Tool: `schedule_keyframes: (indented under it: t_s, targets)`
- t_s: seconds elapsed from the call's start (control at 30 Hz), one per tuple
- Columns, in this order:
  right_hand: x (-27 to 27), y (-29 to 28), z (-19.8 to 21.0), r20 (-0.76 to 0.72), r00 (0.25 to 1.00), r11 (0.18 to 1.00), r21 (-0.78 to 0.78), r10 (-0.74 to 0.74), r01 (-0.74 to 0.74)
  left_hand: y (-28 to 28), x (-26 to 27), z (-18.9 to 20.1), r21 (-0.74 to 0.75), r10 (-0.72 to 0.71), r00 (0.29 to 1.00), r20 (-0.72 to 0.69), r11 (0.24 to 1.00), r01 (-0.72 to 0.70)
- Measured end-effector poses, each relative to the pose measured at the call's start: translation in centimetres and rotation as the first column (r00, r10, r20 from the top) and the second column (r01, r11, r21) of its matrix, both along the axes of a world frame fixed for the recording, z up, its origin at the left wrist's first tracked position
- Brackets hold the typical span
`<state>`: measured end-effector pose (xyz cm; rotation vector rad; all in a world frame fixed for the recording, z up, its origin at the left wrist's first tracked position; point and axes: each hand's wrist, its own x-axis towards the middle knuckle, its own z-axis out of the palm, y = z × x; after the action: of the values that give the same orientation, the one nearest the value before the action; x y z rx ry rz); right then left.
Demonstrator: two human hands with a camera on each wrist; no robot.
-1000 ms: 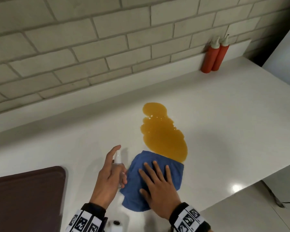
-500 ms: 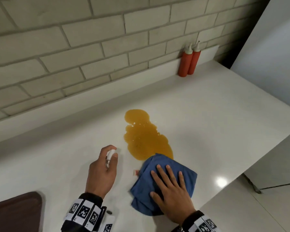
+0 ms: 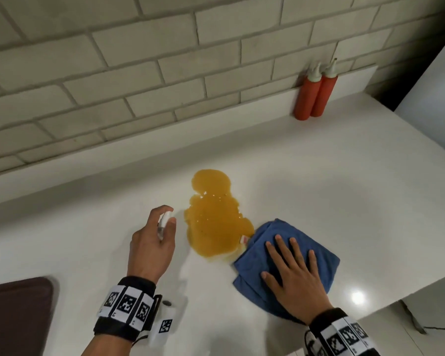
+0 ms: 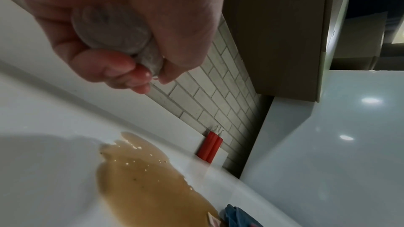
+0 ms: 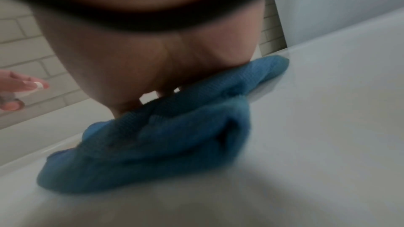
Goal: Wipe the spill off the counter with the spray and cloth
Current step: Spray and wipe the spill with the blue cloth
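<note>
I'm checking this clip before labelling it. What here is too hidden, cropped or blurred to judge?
- Small clear spray bottle: mostly covered by the left hand in head and left wrist views; fill level unreadable.
- Folded blue cloth: right hand lies flat on it; its wet underside is hidden, and the right wrist view is blurred.
- Dark brown mat: cut off by the head view's edge.
- Two red squeeze bottles: labels too small.

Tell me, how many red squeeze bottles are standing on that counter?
2. Both red squeeze bottles stand touching side by side against the backsplash, far right: one on the left, the other beside it. None seems hidden.
</note>
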<state>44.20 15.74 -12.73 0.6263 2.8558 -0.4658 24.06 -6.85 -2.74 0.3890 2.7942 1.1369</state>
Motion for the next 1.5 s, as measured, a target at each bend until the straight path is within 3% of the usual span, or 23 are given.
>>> schedule_keyframes:
  t_s: [0.17,0.6,0.93,1.2,1.33,1.43,1.5]
  targets:
    - [-4.6,3.2,0.7,0.041,0.994,0.995,0.028,0.099,-0.100,0.7,0.3,0.1,0.022,0.077,0.997,0.007,0.997,-0.077]
    - [-18.9,7.7,1.8,0.179,0.919,0.933,0.011,0.351,-0.359,0.4,0.1,-1.5,0.016,0.121,0.987,0.108,0.992,-0.124]
    - [-27.2,5.3,4.1,0.222,0.905,0.931,-0.067,0.364,-0.358,-0.4,-1.2,-2.2,0.052,0.141,0.980,0.143,0.987,-0.149]
    - [-29.1,1.4,3.7,0.138,0.898,0.907,-0.125,0.417,-0.402,-0.5,-2.7,-2.7,0.066,0.127,0.982,0.138,0.988,-0.137]
    - [-27.6,-0.2,2.8,0.084,0.858,0.862,-0.085,0.506,-0.500,-0.6,-3.0,-3.0,0.073,0.128,0.981,0.144,0.988,-0.140]
    - [-25.9,-1.3,2.9,0.055,0.800,0.798,-0.149,0.597,-0.584,-0.8,-2.9,-3.1,0.080,0.126,0.981,0.146,0.987,-0.139]
    - [-25.0,-1.3,3.0,0.010,0.811,0.796,-0.199,0.585,-0.572,-1.1,-2.8,-3.1,0.085,0.122,0.982,0.141,0.987,-0.135]
